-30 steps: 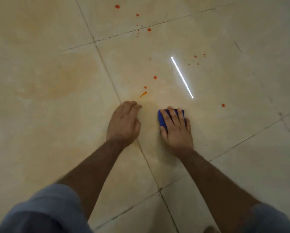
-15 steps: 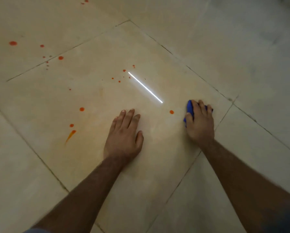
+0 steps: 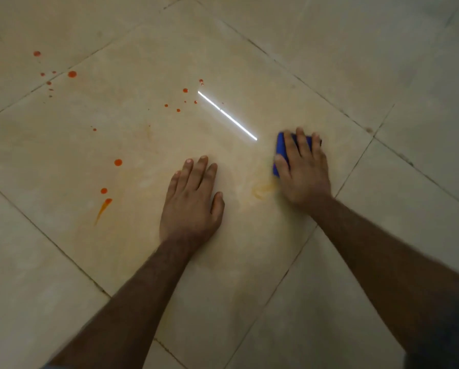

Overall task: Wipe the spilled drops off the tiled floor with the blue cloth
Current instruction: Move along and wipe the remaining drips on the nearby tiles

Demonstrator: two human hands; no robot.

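Blue cloth [image 3: 281,150] lay pinned under the right hand [image 3: 301,169], fingers spread flat, where an orange drop had sat a moment before, now a faint smear [image 3: 261,190] beside it; left hand [image 3: 192,201] braced flat, many drops [image 3: 118,162] remaining leftward.

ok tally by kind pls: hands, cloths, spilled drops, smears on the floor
Hands: 2 (left hand, right hand)
Blue cloth: 1, under the right hand
Orange-red drops: at least 15; the tiniest specks are too small to count surely
Orange smears: 2, a faint ring beside the cloth and a streak at far left
Total: at least 20
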